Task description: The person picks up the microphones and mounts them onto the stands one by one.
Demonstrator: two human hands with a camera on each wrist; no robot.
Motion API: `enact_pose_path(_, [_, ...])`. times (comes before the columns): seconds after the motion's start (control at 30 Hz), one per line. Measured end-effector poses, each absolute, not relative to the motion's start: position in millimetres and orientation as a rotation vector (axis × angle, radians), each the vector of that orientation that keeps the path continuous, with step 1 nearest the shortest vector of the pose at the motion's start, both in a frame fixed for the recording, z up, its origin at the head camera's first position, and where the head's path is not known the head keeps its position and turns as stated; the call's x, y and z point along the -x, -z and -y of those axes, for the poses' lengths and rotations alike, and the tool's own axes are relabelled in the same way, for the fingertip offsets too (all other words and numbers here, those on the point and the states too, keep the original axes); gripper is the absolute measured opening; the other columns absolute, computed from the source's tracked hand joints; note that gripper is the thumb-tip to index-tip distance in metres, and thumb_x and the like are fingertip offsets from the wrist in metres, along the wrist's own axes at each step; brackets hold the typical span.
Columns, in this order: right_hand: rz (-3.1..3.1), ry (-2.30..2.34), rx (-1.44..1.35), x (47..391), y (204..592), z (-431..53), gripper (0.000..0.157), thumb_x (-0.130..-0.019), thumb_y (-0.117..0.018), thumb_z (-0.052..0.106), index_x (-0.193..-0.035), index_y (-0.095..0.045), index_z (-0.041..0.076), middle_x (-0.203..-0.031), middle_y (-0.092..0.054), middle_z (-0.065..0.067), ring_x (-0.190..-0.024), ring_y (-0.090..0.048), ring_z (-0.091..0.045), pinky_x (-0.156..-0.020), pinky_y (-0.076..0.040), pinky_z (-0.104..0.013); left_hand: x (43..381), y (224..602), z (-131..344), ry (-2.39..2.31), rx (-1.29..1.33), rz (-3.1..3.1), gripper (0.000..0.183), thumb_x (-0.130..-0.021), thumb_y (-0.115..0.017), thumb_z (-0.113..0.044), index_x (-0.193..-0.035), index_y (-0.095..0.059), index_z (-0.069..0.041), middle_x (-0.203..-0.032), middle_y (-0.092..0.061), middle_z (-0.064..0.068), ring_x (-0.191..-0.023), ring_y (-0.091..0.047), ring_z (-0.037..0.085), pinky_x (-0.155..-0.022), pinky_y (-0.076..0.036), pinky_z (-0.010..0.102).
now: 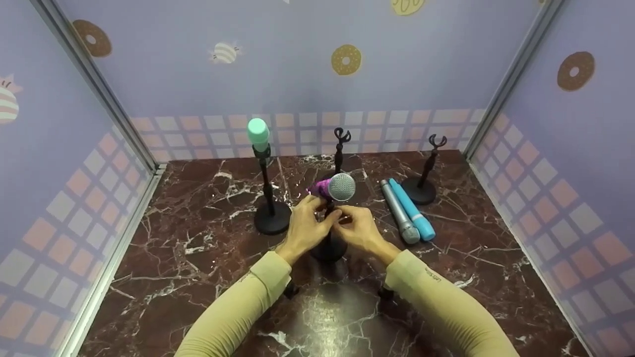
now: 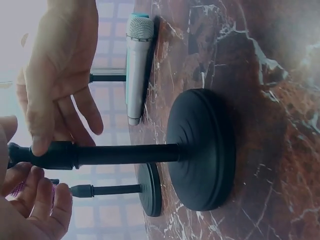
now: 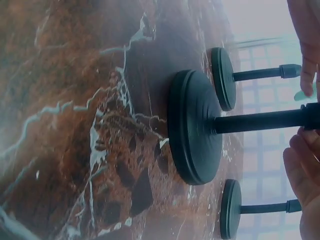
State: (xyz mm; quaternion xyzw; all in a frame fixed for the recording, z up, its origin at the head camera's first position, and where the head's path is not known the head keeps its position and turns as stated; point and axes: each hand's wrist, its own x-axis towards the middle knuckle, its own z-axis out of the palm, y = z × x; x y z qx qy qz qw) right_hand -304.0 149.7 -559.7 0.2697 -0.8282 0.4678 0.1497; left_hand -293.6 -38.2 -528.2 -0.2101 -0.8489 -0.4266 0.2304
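Note:
A purple microphone with a silver mesh head (image 1: 342, 187) sits tilted at the top of the nearest black microphone stand (image 2: 130, 154). My left hand (image 1: 308, 223) grips the upper pole just under the microphone, its fingers curled. From the other side, my right hand (image 1: 361, 227) pinches the same stand at its collar (image 2: 60, 155), thumb laid against it. The thumbs nearly meet in the head view. The stand's round base (image 3: 195, 127) rests flat on the table. Partly hidden by the hands is the microphone's purple body (image 1: 320, 188).
Left of the hands, a mint-green microphone (image 1: 258, 133) stands in another stand (image 1: 272, 218). Stands with bare clips rise behind (image 1: 339, 148) and at right (image 1: 420, 189). A silver microphone (image 1: 398, 210) and a blue one (image 1: 412, 210) lie side by side on the marbled table (image 1: 198, 277).

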Motion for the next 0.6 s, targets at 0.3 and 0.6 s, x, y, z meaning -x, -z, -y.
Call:
enact_pose_path(0.3, [2.363,-1.358,-0.751,304.5,557.8,-143.5,0.013,-0.09,-0.075,-0.003,-0.102,-0.079,-0.006,-0.095,-0.084,-0.024,-0.09,-0.084,-0.043,-0.081,-0.072,-0.05,296.2,524.8,33.5,1.13,0.561,2.334,0.017,-0.098,-0.084,-0.019,-0.1,-0.082,-0.002,-0.097,-0.078,0.014,-0.091,-0.076,0.032,-0.084,-0.063,0.047])
enact_pose_path(0.6, [2.347,-1.295,-0.759,304.9,557.6,-144.0,0.012,-0.09,-0.08,0.001,-0.1,-0.082,-0.004,-0.094,-0.085,-0.021,-0.086,-0.085,-0.042,-0.077,-0.072,-0.051,298.2,516.1,33.9,1.177,0.543,2.336,0.018,-0.095,-0.088,-0.019,-0.095,-0.081,-0.003,-0.091,-0.076,0.013,-0.082,-0.077,0.029,-0.076,-0.065,0.042])
